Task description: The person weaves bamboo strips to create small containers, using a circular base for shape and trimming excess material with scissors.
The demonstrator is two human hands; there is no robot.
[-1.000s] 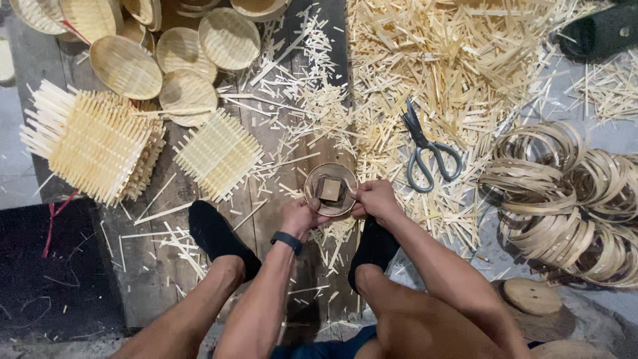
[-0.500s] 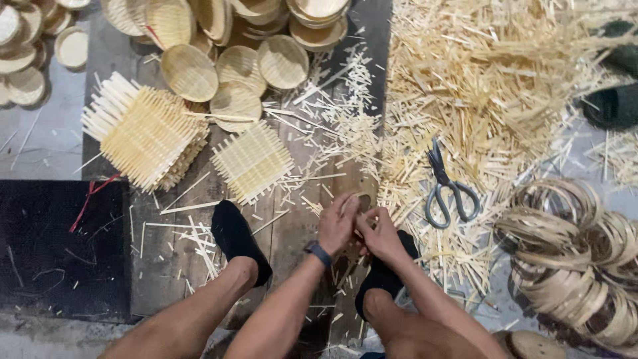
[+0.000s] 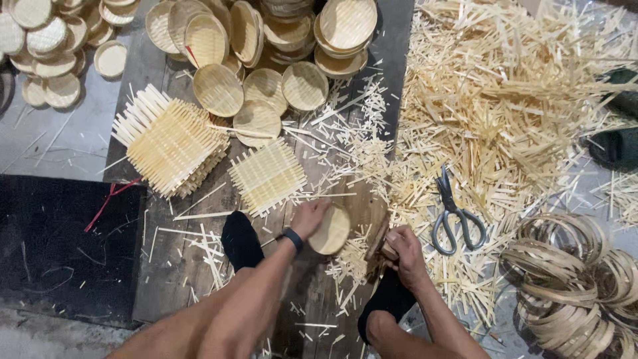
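Your left hand [image 3: 309,216] is gripping a small round woven bamboo tray [image 3: 330,231] just above the wooden board [image 3: 179,266]. Your right hand [image 3: 401,247] is clasping a round wooden mould [image 3: 376,237] beside it. Scissors [image 3: 454,213] are lying right, among bamboo offcuts [image 3: 505,113].
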